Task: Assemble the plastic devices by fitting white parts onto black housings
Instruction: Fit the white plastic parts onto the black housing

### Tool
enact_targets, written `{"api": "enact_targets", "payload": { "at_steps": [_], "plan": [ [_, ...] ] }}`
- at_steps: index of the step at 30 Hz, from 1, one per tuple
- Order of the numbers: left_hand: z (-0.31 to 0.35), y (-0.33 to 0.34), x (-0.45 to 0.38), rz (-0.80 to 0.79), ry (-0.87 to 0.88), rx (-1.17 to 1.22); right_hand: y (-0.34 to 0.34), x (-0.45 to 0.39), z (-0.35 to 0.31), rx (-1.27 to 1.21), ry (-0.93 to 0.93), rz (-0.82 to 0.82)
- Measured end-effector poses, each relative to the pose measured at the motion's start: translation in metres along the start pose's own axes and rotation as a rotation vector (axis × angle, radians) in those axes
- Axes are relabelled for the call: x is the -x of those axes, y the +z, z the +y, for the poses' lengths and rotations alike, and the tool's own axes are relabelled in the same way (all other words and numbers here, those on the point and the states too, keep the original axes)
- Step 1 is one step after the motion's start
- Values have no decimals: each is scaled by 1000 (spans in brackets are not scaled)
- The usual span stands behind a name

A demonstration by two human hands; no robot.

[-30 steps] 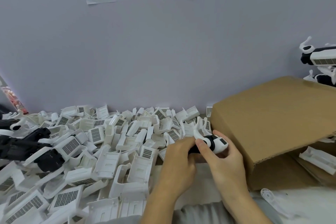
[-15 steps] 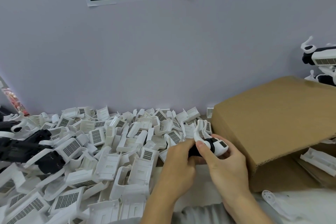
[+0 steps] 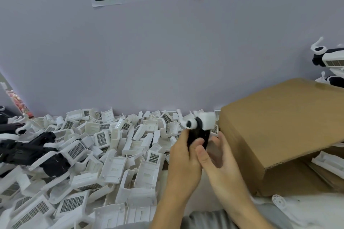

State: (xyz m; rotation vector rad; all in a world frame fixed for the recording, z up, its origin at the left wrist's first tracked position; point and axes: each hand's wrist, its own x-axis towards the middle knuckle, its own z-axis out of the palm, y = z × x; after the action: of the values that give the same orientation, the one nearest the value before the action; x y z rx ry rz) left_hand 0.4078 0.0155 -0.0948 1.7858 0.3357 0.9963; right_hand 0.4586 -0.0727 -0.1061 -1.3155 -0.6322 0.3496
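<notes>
The black plastic housing (image 3: 197, 135) w/ a white plastic part (image 3: 207, 121) on its top end is held upright in front of the brown cardboard box (image 3: 279, 126). The left hand (image 3: 183, 156) grips its lower body; the right hand (image 3: 216, 156) has fingers loosely curled beside it, thumb touching. This 1 unit looks approx. fitted. A big pile of loose white parts (image 3: 104, 147) & black housings (image 3: 33, 148) is left; finished units (image 3: 329, 59) sit far right.
</notes>
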Motion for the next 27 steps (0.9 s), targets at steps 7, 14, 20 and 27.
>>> {"api": "enact_targets", "payload": {
  "at_steps": [7, 14, 20, 27],
  "plan": [
    [4, -10, -10, 277, -405, 554, -2, -5, 7, 24, 181, 15],
    [-1, -10, -11, 435, -487, 482, 2, 0, 3, 103, 195, -78],
    [0, -6, -13, 473, -581, 432, 6, 0, 4, 151, 218, -101],
    [5, -6, -9, 300, -565, 556, 4, -2, 9, 104, 184, -61]
  ]
}}
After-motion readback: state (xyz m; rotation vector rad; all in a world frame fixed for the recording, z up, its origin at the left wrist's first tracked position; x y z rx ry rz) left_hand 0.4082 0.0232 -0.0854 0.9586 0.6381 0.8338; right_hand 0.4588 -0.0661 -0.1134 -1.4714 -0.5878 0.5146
